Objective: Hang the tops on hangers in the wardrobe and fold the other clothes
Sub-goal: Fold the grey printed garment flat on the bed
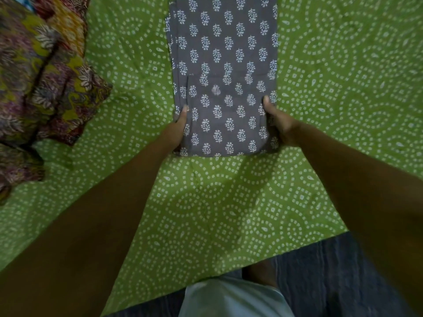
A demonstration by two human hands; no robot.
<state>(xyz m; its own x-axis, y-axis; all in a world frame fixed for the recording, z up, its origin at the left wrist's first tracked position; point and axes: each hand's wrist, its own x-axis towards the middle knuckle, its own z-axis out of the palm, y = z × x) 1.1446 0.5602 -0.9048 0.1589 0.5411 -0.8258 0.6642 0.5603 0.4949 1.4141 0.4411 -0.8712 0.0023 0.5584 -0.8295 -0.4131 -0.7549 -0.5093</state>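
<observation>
While both arms reach out straight from the near edge, each hand has a grip on one side of the grey cloth, down by its near end. The left hand sits on the left edge with the thumb lying flat on top of the fabric and pointing far; the rest of its fingers are tucked under, so I can't see them. The right hand mirrors that on the right edge, thumb on top, fingers curled underneath the cloth. So both are pinching the folded edges, thumbs above, fingers below.

That cloth is grey with small white leaf sprigs, folded into a long narrow strip that runs from the hands away to the far edge of the view. You can see stacked layers along its left side. It lies flat on the green sheet, roughly in the middle, and the near end looks slightly lifted, throwing a shadow on the sheet.

Off to the far left there's a bunched-up pile of multicoloured printed clothes, well apart from the grey one. Nearest the camera the sheet ends over a dark floor, with a bit of pale clothing the person is wearing.
</observation>
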